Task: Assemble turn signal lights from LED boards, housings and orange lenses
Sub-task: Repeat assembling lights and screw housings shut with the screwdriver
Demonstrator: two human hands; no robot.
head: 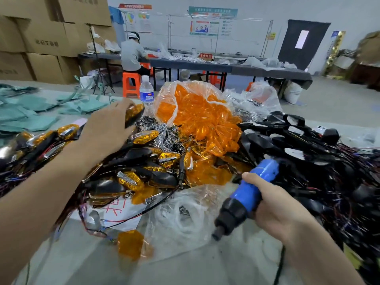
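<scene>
Head view: left hand (109, 125) is gripping an orange-lensed black turn signal (134, 114) just left of the clear bag of orange lenses (197, 112), likely for stacking, while right hand (276, 205) is clutching a blue electric screwdriver (249, 192) ready below that bag.

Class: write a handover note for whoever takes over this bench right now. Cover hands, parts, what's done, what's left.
Left hand grips an assembled light. Right hand grips the blue screwdriver.
Orange lenses are in the open bag, centre; black housings are heaped on the right; silver boards lie between.
Done: finished lights piled left and centre.
Left: many loose parts to assemble.
</scene>
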